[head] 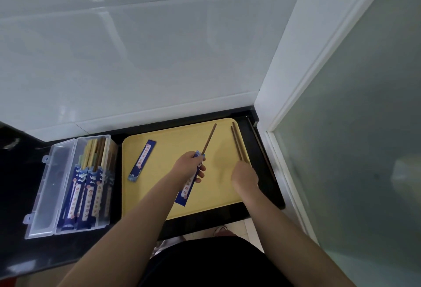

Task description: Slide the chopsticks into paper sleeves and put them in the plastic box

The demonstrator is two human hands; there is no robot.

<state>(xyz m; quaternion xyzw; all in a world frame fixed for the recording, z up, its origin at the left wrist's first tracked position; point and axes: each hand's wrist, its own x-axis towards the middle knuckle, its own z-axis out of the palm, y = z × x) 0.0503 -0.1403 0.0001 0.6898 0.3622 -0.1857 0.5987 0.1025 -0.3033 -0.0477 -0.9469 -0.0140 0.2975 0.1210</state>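
Note:
My left hand grips a blue paper sleeve over the yellow tray, and brown chopsticks stick out of the sleeve's far end. My right hand rests on the near ends of a loose pair of brown chopsticks at the tray's right side; its fingers are hidden behind the hand. An empty blue sleeve lies flat on the tray's left part. The clear plastic box stands open to the left and holds several sleeved chopsticks.
The box's lid lies open further left on the black counter. A white tiled wall rises behind the tray. A white door frame with frosted glass stands close on the right. One more dark stick lies off the tray's right edge.

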